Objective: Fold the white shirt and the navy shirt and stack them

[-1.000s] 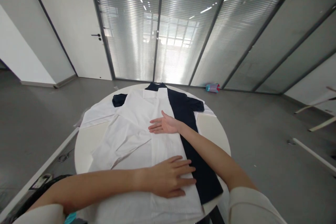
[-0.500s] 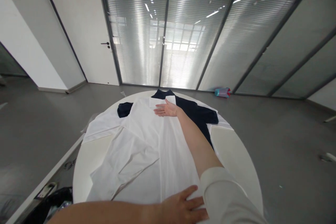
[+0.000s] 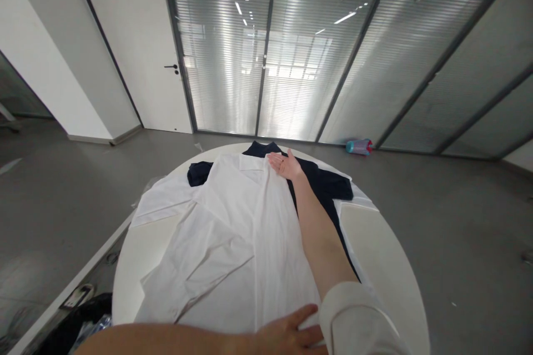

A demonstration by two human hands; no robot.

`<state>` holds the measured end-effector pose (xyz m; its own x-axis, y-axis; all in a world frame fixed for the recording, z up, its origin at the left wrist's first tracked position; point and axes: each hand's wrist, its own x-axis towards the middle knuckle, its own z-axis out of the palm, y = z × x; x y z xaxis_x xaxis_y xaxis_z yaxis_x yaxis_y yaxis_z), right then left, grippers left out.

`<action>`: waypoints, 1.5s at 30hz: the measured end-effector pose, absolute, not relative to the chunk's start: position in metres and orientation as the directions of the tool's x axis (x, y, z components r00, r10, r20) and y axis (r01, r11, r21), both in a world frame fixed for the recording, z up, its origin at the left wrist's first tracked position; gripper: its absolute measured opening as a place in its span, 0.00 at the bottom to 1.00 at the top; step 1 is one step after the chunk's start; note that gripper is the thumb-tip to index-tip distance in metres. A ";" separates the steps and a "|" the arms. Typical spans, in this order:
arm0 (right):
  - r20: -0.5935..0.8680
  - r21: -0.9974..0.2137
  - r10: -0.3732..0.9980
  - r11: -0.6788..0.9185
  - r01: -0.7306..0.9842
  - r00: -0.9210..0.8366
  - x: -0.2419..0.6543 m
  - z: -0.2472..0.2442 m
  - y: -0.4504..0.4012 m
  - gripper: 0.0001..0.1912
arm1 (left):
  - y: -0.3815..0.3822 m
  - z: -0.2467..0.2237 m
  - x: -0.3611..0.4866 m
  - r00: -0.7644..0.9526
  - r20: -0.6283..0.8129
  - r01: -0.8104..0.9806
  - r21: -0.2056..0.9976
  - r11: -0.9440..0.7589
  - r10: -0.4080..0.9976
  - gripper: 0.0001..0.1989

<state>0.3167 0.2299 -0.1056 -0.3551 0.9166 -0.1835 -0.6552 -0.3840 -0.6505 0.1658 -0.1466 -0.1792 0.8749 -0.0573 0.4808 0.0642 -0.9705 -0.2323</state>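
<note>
A white shirt (image 3: 233, 216) lies on a round white table, its left part folded inward with loose creases. Beneath it a dark navy short-sleeved shirt (image 3: 331, 180) shows at the collar, at both sleeves and along the right side. My right hand (image 3: 285, 165) is at the white shirt's upper right edge beside the collar, palm turned partly up, fingers stretched out against the fabric. Low in the view, my left hand (image 3: 289, 333) rests on the lower part of the white shirt with its fingers spread. The bottom of the white shirt is hidden behind my left arm.
The round white table (image 3: 387, 266) stands on a grey floor. A black bag-lined bin (image 3: 70, 327) is at the lower left. A blue and pink object (image 3: 359, 147) lies by the glass partition (image 3: 300, 66). A white door (image 3: 137, 55) is further left.
My right hand has slid right along the collar area to the white shirt's right edge. My left hand stays spread on the lower fabric. The view has shifted slightly.
</note>
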 end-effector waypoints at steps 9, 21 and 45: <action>-0.165 -0.629 0.981 -0.188 -0.755 -0.107 0.320 -0.116 0.232 0.36 | -0.148 -0.180 0.168 0.879 0.476 0.066 -0.208 -0.976 -0.042 0.12; -0.272 -0.746 0.943 -0.333 -0.576 -0.192 0.308 -0.109 0.225 0.32 | -0.149 -0.175 0.166 0.890 0.455 0.058 -0.163 -0.985 -0.023 0.13; -0.269 -0.675 0.960 -0.248 -0.695 -0.082 0.303 -0.106 0.231 0.31 | -0.146 -0.174 0.167 0.900 0.433 0.042 -0.207 -0.977 -0.053 0.13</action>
<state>0.3026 0.2314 -0.1057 -0.0818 0.9596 -0.2691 -0.6949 -0.2485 -0.6748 0.1667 -0.1463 -0.1741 0.8997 -0.0533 0.4333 0.0418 -0.9774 -0.2070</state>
